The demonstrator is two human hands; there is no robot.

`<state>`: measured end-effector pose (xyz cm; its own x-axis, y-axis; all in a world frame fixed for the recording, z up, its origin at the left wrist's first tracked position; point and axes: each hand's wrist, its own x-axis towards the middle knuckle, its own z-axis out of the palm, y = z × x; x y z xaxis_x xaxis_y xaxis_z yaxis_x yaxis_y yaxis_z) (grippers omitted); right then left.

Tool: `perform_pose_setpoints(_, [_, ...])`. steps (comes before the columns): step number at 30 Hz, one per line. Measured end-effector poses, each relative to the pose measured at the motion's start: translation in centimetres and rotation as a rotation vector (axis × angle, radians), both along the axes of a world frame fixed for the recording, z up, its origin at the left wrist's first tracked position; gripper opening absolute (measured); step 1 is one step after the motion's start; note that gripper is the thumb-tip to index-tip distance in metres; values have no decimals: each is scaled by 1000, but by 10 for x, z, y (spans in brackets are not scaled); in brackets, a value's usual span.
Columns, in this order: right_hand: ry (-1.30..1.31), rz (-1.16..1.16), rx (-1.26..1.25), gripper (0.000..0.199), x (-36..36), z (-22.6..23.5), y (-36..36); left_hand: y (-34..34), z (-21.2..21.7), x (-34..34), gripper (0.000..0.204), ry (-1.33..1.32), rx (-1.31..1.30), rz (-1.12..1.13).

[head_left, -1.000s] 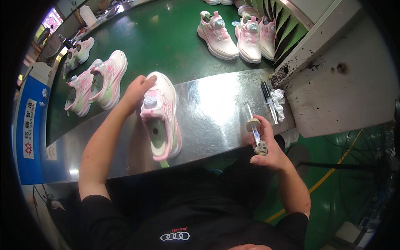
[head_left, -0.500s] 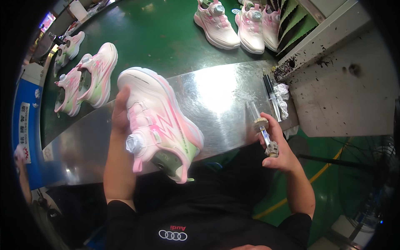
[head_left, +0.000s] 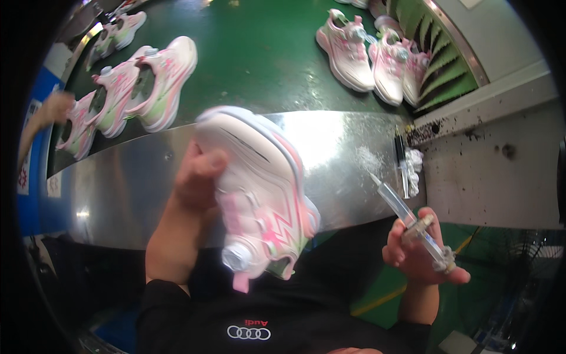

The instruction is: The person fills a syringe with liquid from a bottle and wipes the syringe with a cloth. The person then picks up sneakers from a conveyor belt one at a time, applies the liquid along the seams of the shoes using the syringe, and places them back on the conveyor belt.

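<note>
"So, in the head view, where is the pink-and-white sneaker (head_left: pixel 259 171)?"

"Raised over the front edge of the steel-topped counter (head_left: pixel 118 183), tilted, toe toward the far side, heel toward the wearer; the left hand (head_left: pixel 199 171) is clamped on it near the toe, thumb on the upper, the other fingers mostly hidden; that hold perhaps leaves the side and the closure dial (head_left: pixel 237 256) uncovered."

"And the right hand (head_left: pixel 417 245)?"

"Its fingers are curled round a clear syringe (head_left: pixel 396 202) at the flange, thumb stretched out beside the plunger end; the slim tip points away from the palm, probably to spare the skin; whether it touches the steel I cannot tell."

"What lies about?"

"A darker syringe (head_left: pixel 400 150) lies beside crumpled white tissue (head_left: pixel 415 168), seemingly kept within that hand's reach; matching sneakers stand in a row of sneakers (head_left: pixel 177 71) at left and a group of sneakers (head_left: pixel 348 62) by the green flaps (head_left: pixel 466 82), apparently set back from the work; another person's hand (head_left: pixel 58 107) is at the row's near end, too blurred to judge contact."
</note>
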<state>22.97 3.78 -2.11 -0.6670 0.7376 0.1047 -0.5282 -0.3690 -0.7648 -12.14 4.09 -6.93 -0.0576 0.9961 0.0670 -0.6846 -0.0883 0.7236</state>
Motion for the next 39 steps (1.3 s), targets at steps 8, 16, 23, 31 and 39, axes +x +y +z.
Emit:
perform_pose_setpoints(8, [101, 263, 72, 97, -59, 50, -5, -10, 1, 8, 64, 34, 194, -148])
perform_pose_setpoints(16, [126, 270, 57, 92, -82, 61, -16, -18, 14, 7, 58, 153, 296, -202])
perform_pose_setpoints(23, [125, 277, 26, 94, -85, 59, -16, -18, 17, 8, 58, 149, 330, -199])
perform_pose_setpoints(31, [9, 249, 12, 87, -92, 60, -14, -22, 19, 9, 60, 201, 344, -203])
perform_pose_setpoints(39, [0, 195, 30, 85, -92, 59, -17, -22, 17, 9, 59, 199, 355, -178])
